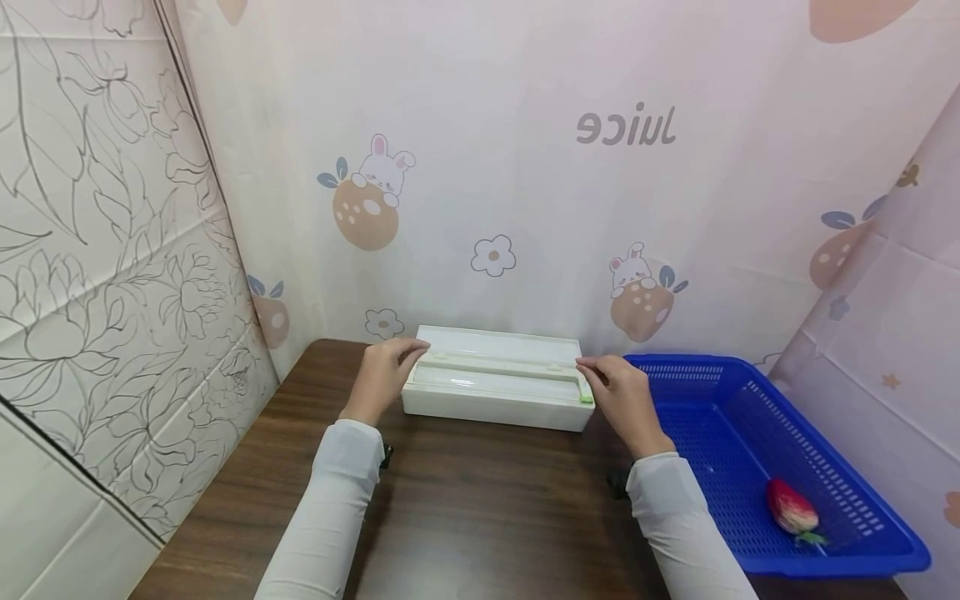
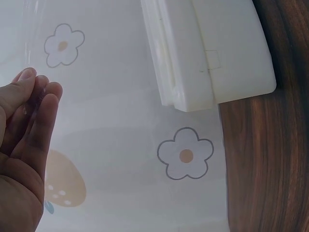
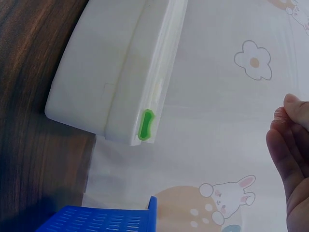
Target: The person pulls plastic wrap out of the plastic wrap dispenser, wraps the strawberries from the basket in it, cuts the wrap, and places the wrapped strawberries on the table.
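Dispenser (image 1: 498, 408), long white plastic box: at the far side of the brown wood-grain desk (image 1: 465, 500), before a pale fruit-and-rabbit-printed curtain (image 1: 495, 167), between the two hands. Green plastic slider (image 3: 146, 124): fitted at the box's right end. Clear thin plastic film (image 2: 30, 36): opposite edges pinched between thumb and fingertips of the left hand (image 1: 380, 379) and the right hand (image 1: 622, 400), both apart from the box in the wrist views; most of the sheet too transparent to trace. Blue perforated plastic basket (image 1: 813, 454): beside the right arm; contains one red strawberry-like fruit (image 1: 791, 507). Step in hand, as judged: drawing out film. Next move, as judged: calls for even tension, both edges level, ahead of cutting.
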Demonstrator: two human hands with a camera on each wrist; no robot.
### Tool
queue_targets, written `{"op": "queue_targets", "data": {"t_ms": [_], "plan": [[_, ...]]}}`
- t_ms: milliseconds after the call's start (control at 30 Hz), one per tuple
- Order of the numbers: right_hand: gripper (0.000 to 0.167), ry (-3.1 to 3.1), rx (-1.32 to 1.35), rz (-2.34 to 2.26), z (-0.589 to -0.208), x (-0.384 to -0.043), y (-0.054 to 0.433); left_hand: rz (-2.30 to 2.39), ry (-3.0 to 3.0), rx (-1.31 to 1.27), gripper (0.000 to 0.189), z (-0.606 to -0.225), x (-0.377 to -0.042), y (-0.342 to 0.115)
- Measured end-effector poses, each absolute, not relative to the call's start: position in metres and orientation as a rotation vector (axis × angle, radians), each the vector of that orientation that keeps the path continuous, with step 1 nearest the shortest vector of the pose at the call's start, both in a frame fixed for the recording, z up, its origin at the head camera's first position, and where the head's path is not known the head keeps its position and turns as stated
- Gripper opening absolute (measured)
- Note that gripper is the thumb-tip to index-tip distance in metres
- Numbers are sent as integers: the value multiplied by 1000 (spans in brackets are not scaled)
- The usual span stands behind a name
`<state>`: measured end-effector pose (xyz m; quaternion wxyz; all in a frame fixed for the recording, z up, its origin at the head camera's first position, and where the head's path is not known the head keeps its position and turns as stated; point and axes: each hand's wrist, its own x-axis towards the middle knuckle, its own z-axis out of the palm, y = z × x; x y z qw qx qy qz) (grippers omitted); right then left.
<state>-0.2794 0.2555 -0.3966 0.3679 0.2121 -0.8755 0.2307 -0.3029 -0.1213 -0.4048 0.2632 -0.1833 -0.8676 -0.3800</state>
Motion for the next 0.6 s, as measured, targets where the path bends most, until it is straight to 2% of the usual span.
{"op": "queue_targets", "data": {"t_ms": [600], "plan": [[13,-2208,558,592,-384,-274,255,-943,-2291,-515,15,-391,-294,-121]]}}
